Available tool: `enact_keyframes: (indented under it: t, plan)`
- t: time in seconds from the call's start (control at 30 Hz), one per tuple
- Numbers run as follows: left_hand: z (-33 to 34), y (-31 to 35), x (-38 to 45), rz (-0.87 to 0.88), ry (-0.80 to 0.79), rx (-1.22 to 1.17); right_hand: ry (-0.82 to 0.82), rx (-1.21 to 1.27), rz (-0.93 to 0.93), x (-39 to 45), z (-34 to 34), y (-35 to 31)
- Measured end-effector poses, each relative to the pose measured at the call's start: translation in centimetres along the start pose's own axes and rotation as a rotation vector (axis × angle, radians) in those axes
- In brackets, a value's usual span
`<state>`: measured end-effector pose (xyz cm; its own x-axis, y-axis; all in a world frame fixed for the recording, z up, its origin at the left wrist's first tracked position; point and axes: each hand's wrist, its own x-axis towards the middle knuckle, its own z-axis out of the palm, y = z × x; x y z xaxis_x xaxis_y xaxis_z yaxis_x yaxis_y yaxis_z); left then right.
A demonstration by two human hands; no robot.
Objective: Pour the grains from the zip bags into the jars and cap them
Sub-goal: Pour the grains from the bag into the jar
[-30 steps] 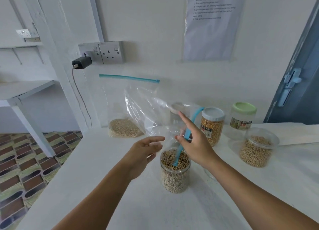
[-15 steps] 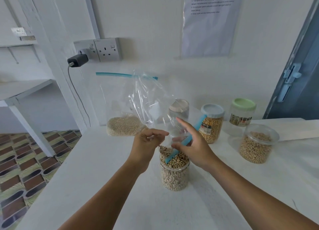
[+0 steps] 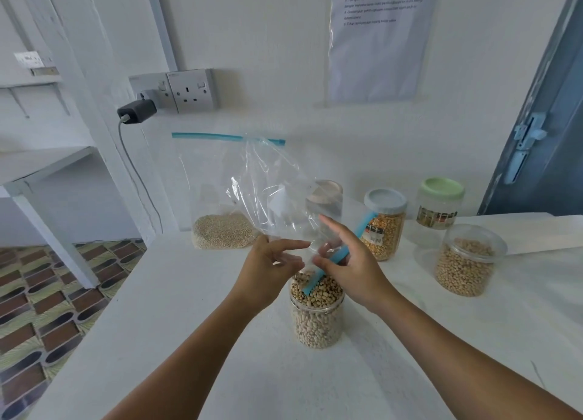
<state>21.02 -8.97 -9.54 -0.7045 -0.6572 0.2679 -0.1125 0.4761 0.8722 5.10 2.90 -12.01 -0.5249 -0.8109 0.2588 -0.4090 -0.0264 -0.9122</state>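
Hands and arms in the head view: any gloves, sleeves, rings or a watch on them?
None visible. The left hand and right hand are bare, without gloves or rings. Both forearms are uncovered down to the bottom edge of the frame, with no sleeve, watch or band showing.

Just one view here, a wide-angle cam on the person's head, looking forward and down over the white worktop [image 3: 164, 309] toward the wall. Pretty close in: both forearms reach up from the bottom edge to mid-frame.
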Motion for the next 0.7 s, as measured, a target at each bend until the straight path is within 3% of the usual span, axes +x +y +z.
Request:
enact_keyframes:
  t: [0.47,0.7]
  plan:
    - [-0.1,1.6,0.2,0.112,0.064,0.022,0.027,0.069,0.003,0.3,0.0,-0.1]
    - [-0.2,0.0,0.3,0.08,-0.031,-0.053,0.024,0.075,0.027,0.2,-0.3,0.2]
